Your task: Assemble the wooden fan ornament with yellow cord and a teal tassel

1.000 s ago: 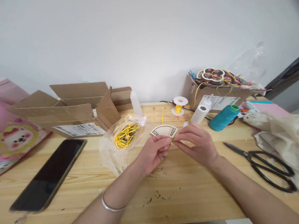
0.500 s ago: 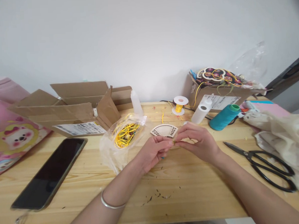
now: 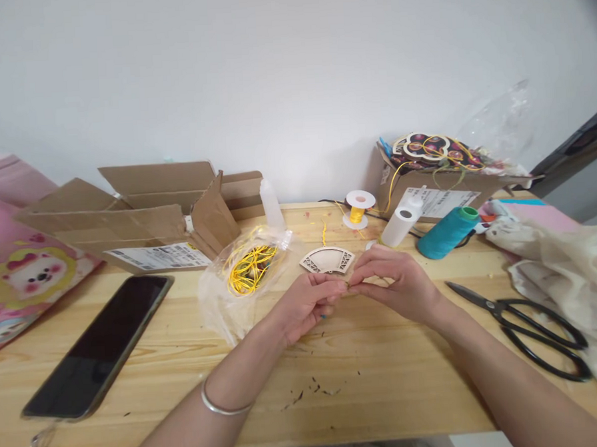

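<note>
Above the middle of the table my left hand [image 3: 310, 303] and my right hand [image 3: 394, 282] meet fingertip to fingertip. Both are closed in a pinch on a thin yellowish-green cord [image 3: 348, 285], mostly hidden by the fingers. A small blue spot shows beneath the left fingers; what it belongs to I cannot make out. Just beyond the fingertips lies a pale wooden fan-shaped piece [image 3: 327, 259] with cut-out lattice ends. From its top edge a twisted yellow cord [image 3: 324, 233] runs away from me.
Left are a plastic bag [image 3: 220, 307] of yellow cord, a phone [image 3: 99, 347] and an open cardboard box [image 3: 143, 225]. Right are black-handled scissors [image 3: 524, 328], a teal thread cone [image 3: 446, 234], a white bottle [image 3: 401, 223], a yellow cord spool [image 3: 358, 214], a filled box [image 3: 442, 192] and cream fabric [image 3: 555, 263].
Almost nothing differs. Both hands stay pinched together at the same spot, with only a very slight shift of the fingers and the camera.
</note>
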Motion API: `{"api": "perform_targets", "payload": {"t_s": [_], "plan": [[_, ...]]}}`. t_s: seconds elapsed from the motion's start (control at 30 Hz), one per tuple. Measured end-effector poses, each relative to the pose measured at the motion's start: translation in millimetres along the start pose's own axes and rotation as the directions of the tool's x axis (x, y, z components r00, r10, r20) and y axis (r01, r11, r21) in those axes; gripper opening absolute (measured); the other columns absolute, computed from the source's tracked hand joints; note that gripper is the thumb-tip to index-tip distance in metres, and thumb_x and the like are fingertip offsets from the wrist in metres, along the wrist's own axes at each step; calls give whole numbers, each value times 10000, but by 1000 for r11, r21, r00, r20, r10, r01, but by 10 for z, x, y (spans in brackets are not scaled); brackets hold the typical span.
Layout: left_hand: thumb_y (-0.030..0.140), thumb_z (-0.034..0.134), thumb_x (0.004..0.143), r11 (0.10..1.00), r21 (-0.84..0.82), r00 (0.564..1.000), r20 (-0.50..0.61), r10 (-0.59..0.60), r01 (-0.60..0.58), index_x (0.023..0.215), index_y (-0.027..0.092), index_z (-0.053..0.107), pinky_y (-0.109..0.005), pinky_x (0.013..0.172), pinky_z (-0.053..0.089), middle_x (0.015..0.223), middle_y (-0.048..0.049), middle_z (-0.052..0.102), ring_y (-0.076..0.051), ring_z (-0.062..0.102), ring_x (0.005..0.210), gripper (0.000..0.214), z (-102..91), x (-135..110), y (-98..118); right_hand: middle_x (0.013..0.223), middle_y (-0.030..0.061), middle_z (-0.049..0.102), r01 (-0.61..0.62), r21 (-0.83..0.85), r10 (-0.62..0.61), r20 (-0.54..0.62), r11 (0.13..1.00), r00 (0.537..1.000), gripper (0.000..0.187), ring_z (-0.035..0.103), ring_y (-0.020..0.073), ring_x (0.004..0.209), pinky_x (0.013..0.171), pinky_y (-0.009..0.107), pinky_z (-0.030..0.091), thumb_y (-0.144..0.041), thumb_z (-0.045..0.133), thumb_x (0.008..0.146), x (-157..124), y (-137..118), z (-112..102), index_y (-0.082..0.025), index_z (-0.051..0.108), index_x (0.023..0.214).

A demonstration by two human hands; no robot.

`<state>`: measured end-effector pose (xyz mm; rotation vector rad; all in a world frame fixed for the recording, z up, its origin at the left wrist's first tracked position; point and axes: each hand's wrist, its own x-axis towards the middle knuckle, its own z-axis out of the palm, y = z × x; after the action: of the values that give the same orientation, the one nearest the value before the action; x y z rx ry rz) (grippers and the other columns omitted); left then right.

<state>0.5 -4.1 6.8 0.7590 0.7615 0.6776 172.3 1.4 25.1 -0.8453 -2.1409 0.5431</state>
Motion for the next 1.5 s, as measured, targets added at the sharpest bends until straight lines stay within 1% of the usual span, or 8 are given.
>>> {"api": "perform_targets", "payload": {"t_s": [0.17,0.3,0.47,0.6,0.83,1.1,1.27,1.5], "plan": [[222,654,604,998,70,998,-65,7,-2,625,108,624,-214,421,115,449,71,327,-23,202,423,120,-4,6,-1,680,30,616,-78,45,77,28,996,997,30,529,126,665,611,258,410,-203,624,697,-5,4,6,-181,640,686],[238,661,591,988,153,999,-47,-21,28,570,116,613,-220,415,108,418,77,321,-20,197,401,132,-9,-14,9,657,16,608,-169,87,162,88,982,983,29,511,115,638,548,232,377,-201,654,661,-4,-2,-14,-179,637,655],[224,658,587,977,206,998,-60,-34,46,560,117,608,-222,410,107,387,79,344,-17,212,382,121,-5,-29,5,634,8,588,-326,95,304,198,940,932,38,460,95,575,489,214,331,-200,667,633,2,-36,-31,-172,643,640],[230,659,591,984,177,999,-44,-4,12,551,121,610,-220,410,111,402,79,338,-17,205,390,126,8,-17,2,631,8,576,-407,108,385,183,907,905,57,406,84,539,471,212,305,-218,660,631,5,-54,-27,-164,643,639],[246,671,586,984,168,996,-59,64,-54,594,126,638,-214,416,132,471,56,412,-20,236,421,125,3,-6,-16,605,-1,565,-519,163,489,193,839,851,112,340,67,482,440,216,256,-267,650,624,14,-51,-26,-156,641,639],[273,679,568,976,207,991,-96,88,-66,590,133,639,-206,422,151,470,53,418,-27,251,432,147,-4,5,-34,592,-6,542,-537,136,509,195,832,838,152,319,68,478,437,219,240,-304,624,640,-4,-47,-15,-153,639,653],[294,675,561,962,264,986,-130,103,-66,613,134,648,-203,431,174,482,46,441,-35,271,444,171,0,5,-36,603,-4,566,-505,90,483,192,858,855,100,328,68,481,437,212,253,-239,578,659,-6,-65,-10,-157,634,666],[322,682,554,958,282,981,-164,104,-54,635,130,649,-206,437,186,518,30,492,-40,301,445,211,12,-2,-35,593,-1,581,-445,69,433,138,893,891,63,372,66,480,430,196,286,-144,542,620,12,-108,4,-154,604,611]]}}
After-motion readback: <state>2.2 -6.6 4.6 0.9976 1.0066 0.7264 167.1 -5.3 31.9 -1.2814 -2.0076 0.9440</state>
